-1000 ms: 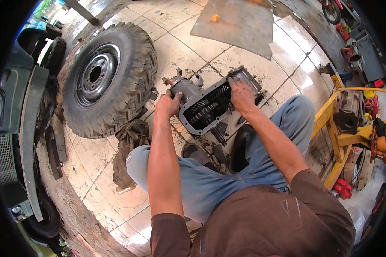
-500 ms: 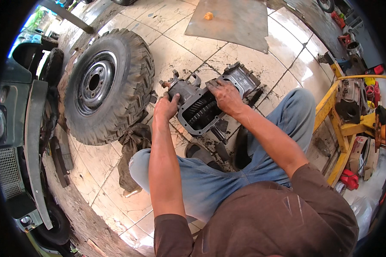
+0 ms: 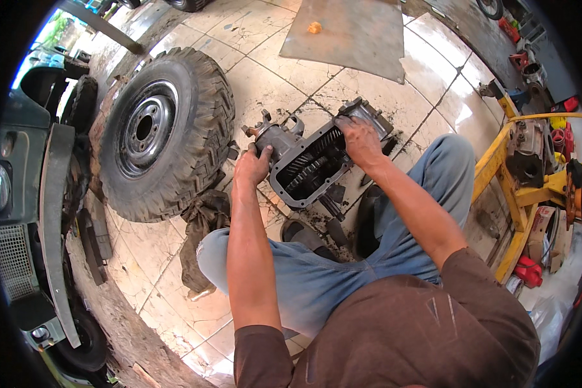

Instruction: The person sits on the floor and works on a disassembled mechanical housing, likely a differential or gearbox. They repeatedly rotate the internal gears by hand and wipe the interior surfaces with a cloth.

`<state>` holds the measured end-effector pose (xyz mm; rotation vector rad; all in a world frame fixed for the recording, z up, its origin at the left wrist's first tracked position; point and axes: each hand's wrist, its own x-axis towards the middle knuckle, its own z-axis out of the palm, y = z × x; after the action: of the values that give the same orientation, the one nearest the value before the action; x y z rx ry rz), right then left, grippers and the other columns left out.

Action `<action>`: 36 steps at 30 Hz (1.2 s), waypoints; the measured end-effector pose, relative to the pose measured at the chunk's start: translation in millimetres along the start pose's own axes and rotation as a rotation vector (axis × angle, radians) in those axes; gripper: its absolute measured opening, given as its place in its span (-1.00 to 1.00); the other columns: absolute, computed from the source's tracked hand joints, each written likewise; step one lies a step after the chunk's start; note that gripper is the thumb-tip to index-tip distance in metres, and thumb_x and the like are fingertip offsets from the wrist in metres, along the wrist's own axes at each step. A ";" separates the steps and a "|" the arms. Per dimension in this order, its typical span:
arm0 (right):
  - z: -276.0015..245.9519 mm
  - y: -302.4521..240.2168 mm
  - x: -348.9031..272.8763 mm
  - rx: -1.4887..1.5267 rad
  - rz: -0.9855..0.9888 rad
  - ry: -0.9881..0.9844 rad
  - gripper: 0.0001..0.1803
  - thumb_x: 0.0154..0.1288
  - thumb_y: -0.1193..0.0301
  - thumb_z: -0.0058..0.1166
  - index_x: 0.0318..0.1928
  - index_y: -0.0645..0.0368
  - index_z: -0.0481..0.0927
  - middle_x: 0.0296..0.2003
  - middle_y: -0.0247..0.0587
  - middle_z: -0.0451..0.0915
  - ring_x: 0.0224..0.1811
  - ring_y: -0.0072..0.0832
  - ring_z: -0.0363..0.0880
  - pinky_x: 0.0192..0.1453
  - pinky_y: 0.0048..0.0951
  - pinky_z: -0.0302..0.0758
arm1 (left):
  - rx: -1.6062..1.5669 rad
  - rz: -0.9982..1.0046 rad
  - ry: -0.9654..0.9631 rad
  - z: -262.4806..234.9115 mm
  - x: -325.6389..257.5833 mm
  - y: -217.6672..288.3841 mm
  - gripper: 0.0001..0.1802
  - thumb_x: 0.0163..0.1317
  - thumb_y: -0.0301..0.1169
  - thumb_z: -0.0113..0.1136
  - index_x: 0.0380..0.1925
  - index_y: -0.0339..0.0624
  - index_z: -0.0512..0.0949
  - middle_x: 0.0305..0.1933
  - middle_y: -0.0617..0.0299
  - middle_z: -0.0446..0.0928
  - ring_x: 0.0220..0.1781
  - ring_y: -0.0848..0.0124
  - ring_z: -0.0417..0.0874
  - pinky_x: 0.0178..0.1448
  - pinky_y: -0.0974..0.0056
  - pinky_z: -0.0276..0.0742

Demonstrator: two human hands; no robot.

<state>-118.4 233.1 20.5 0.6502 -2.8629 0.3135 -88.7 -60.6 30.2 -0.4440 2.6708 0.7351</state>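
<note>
A grey metal gearbox housing (image 3: 300,147) lies on the tiled floor between my feet. Its broad top opening faces up and shows toothed gears (image 3: 312,168) inside. My left hand (image 3: 252,165) grips the housing's left end, thumb on top and the other fingers mostly hidden beneath. At the opposite end my right hand (image 3: 361,141) curls its fingers over the rim of the opening. A short shaft (image 3: 332,205) sticks out from the near side.
A big knobbly tyre on a black wheel rim (image 3: 168,132) lies to the left, beside a dark rag (image 3: 204,249). A metal sheet (image 3: 352,35) rests on the floor ahead. A yellow stand (image 3: 495,165) is at the right, and a vehicle's front (image 3: 22,194) is at the far left.
My right hand has slid right along the housing's rim, uncovering more of the gears. My left hand keeps its place at the left end.
</note>
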 end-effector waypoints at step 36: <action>-9.8 29.5 -47.5 -0.114 -0.046 -0.114 -0.50 0.27 0.54 -0.08 0.23 0.24 0.57 0.26 0.12 0.58 0.22 -0.05 0.62 0.30 -0.07 0.51 | -0.002 -0.029 -0.046 -6.8 -4.0 5.3 -0.13 0.41 0.21 0.01 0.40 -0.34 0.37 0.22 -0.36 0.57 0.36 -0.16 0.55 0.42 -0.03 0.43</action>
<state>-88.1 280.6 14.2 0.7330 -2.9419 0.1092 -88.7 -59.1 39.6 -0.4599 2.6153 0.7309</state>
